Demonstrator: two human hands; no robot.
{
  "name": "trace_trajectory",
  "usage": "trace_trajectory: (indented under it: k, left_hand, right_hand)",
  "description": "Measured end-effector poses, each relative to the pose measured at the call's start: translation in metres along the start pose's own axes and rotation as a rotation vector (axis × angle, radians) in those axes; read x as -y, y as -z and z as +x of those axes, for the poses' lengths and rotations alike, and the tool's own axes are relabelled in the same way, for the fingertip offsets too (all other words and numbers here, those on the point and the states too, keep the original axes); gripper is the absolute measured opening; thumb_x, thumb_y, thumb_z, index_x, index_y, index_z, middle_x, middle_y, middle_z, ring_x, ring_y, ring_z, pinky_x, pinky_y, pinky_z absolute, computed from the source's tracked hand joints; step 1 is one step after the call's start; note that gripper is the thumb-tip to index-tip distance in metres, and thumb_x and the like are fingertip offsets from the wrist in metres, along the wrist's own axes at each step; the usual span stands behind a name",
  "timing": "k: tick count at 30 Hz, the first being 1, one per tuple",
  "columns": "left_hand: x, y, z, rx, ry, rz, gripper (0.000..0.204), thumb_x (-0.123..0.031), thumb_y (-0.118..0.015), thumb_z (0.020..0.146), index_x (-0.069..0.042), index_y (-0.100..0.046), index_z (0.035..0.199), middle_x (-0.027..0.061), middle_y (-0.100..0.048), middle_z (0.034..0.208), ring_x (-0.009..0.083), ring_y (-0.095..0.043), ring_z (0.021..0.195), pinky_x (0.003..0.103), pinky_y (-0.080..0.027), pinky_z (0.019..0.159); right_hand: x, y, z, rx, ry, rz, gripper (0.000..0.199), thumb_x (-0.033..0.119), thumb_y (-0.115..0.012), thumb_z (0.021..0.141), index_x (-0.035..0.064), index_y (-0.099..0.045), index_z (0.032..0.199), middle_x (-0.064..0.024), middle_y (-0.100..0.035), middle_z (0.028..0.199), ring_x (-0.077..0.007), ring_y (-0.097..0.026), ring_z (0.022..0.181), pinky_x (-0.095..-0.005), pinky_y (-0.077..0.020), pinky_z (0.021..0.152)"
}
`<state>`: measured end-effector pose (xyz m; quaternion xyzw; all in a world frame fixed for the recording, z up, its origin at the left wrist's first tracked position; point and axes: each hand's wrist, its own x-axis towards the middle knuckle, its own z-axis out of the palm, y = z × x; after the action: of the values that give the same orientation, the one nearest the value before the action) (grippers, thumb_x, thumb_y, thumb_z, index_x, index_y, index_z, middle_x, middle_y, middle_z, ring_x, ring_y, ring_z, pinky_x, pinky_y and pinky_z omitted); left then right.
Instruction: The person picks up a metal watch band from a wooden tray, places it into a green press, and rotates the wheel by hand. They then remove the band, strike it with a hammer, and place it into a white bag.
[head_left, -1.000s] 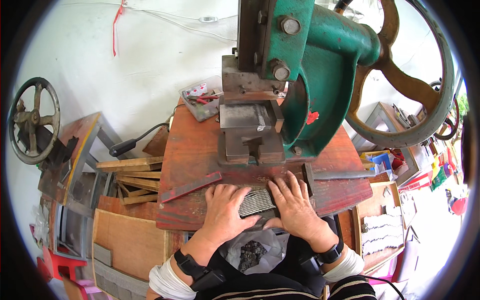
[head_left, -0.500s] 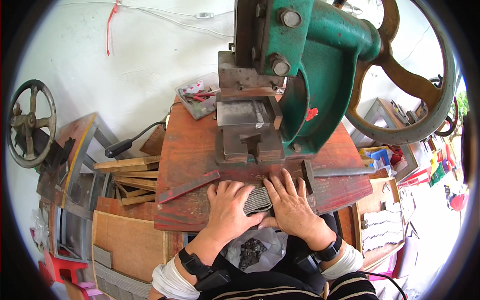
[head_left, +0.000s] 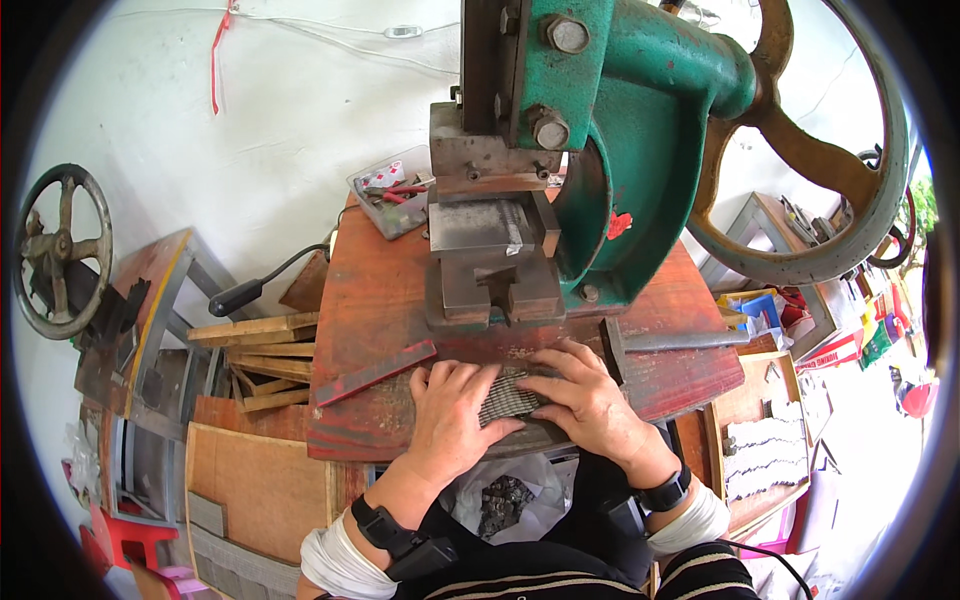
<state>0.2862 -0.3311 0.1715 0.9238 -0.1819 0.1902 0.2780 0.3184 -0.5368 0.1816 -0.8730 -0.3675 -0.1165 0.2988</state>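
Note:
A stack of thin grey strips with ridged edges [head_left: 508, 398] lies on the wooden table near its front edge, between my two hands. My left hand [head_left: 450, 415] is curled against the stack's left end, thumb along the near side. My right hand [head_left: 595, 405] has its bent fingers and thumb pressed on the right end. My palms hide parts of both ends. Just beyond my left fingers lies a flat dark bar with red paint [head_left: 375, 373]. Past my right fingers rests a hammer [head_left: 685, 342], its dark head close to them.
A green hand press [head_left: 650, 180] with a big wheel [head_left: 800, 270] towers behind my hands, its steel die block [head_left: 475, 290] facing me. A clear tool box [head_left: 395, 215] stands behind left. Wooden trays [head_left: 260, 465] [head_left: 760, 395] flank the table; a plastic bag with dark scraps [head_left: 545, 510] hangs below.
My right fingers have drawn back and bent, moving from lying stretched beyond the stack to pressing on its right end. My left hand has shifted slightly left, and more of the stack's ridged top shows.

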Motion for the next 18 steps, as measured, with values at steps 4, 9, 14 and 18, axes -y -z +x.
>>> trace_trajectory:
  k: [4,9,14,18]
  left_hand:
    - [0.000,0.001,-0.009,-0.118,-0.036,-0.013,0.054,-0.028,-0.084,0.059,-0.006,-0.065,0.105,0.0074,-0.058,0.105,0.0296,-0.050,0.104,0.047,-0.033,0.092]
    - [0.001,0.002,-0.029,-0.231,-0.124,0.126,0.037,-0.019,-0.081,0.059,-0.009,-0.069,0.093,0.0063,-0.057,0.100,0.0299,-0.052,0.095,0.047,-0.036,0.084]
    - [0.003,-0.003,-0.036,-0.359,-0.237,0.187,0.029,-0.015,-0.079,0.062,-0.009,-0.070,0.089,0.0042,-0.059,0.091,0.0268,-0.054,0.089,0.043,-0.036,0.081]
    - [0.000,-0.003,-0.031,-0.290,-0.029,0.121,0.023,-0.018,-0.079,0.065,-0.009,-0.070,0.085,0.0034,-0.061,0.094,0.0241,-0.055,0.093,0.043,-0.036,0.082]
  right_hand:
    - [0.001,-0.007,-0.001,-0.072,0.069,-0.098,0.035,0.015,-0.075,0.070,0.0170,-0.072,0.105,-0.0090,-0.058,0.122,-0.0342,-0.051,0.113,-0.0440,-0.0424,0.095]
    - [0.010,-0.009,-0.007,-0.200,0.215,-0.307,0.034,0.011,-0.075,0.064,0.0128,-0.073,0.099,-0.0099,-0.061,0.112,-0.0305,-0.055,0.104,-0.0410,-0.0467,0.085]
    - [0.007,-0.008,-0.011,-0.217,0.282,-0.237,0.030,0.011,-0.076,0.064,0.0100,-0.073,0.094,-0.0078,-0.062,0.100,-0.0272,-0.057,0.090,-0.0397,-0.0468,0.078]
    - [0.002,-0.014,-0.006,-0.176,0.116,-0.111,0.028,0.014,-0.078,0.065,0.0082,-0.072,0.092,-0.0080,-0.063,0.094,-0.0272,-0.058,0.087,-0.0385,-0.0479,0.077]
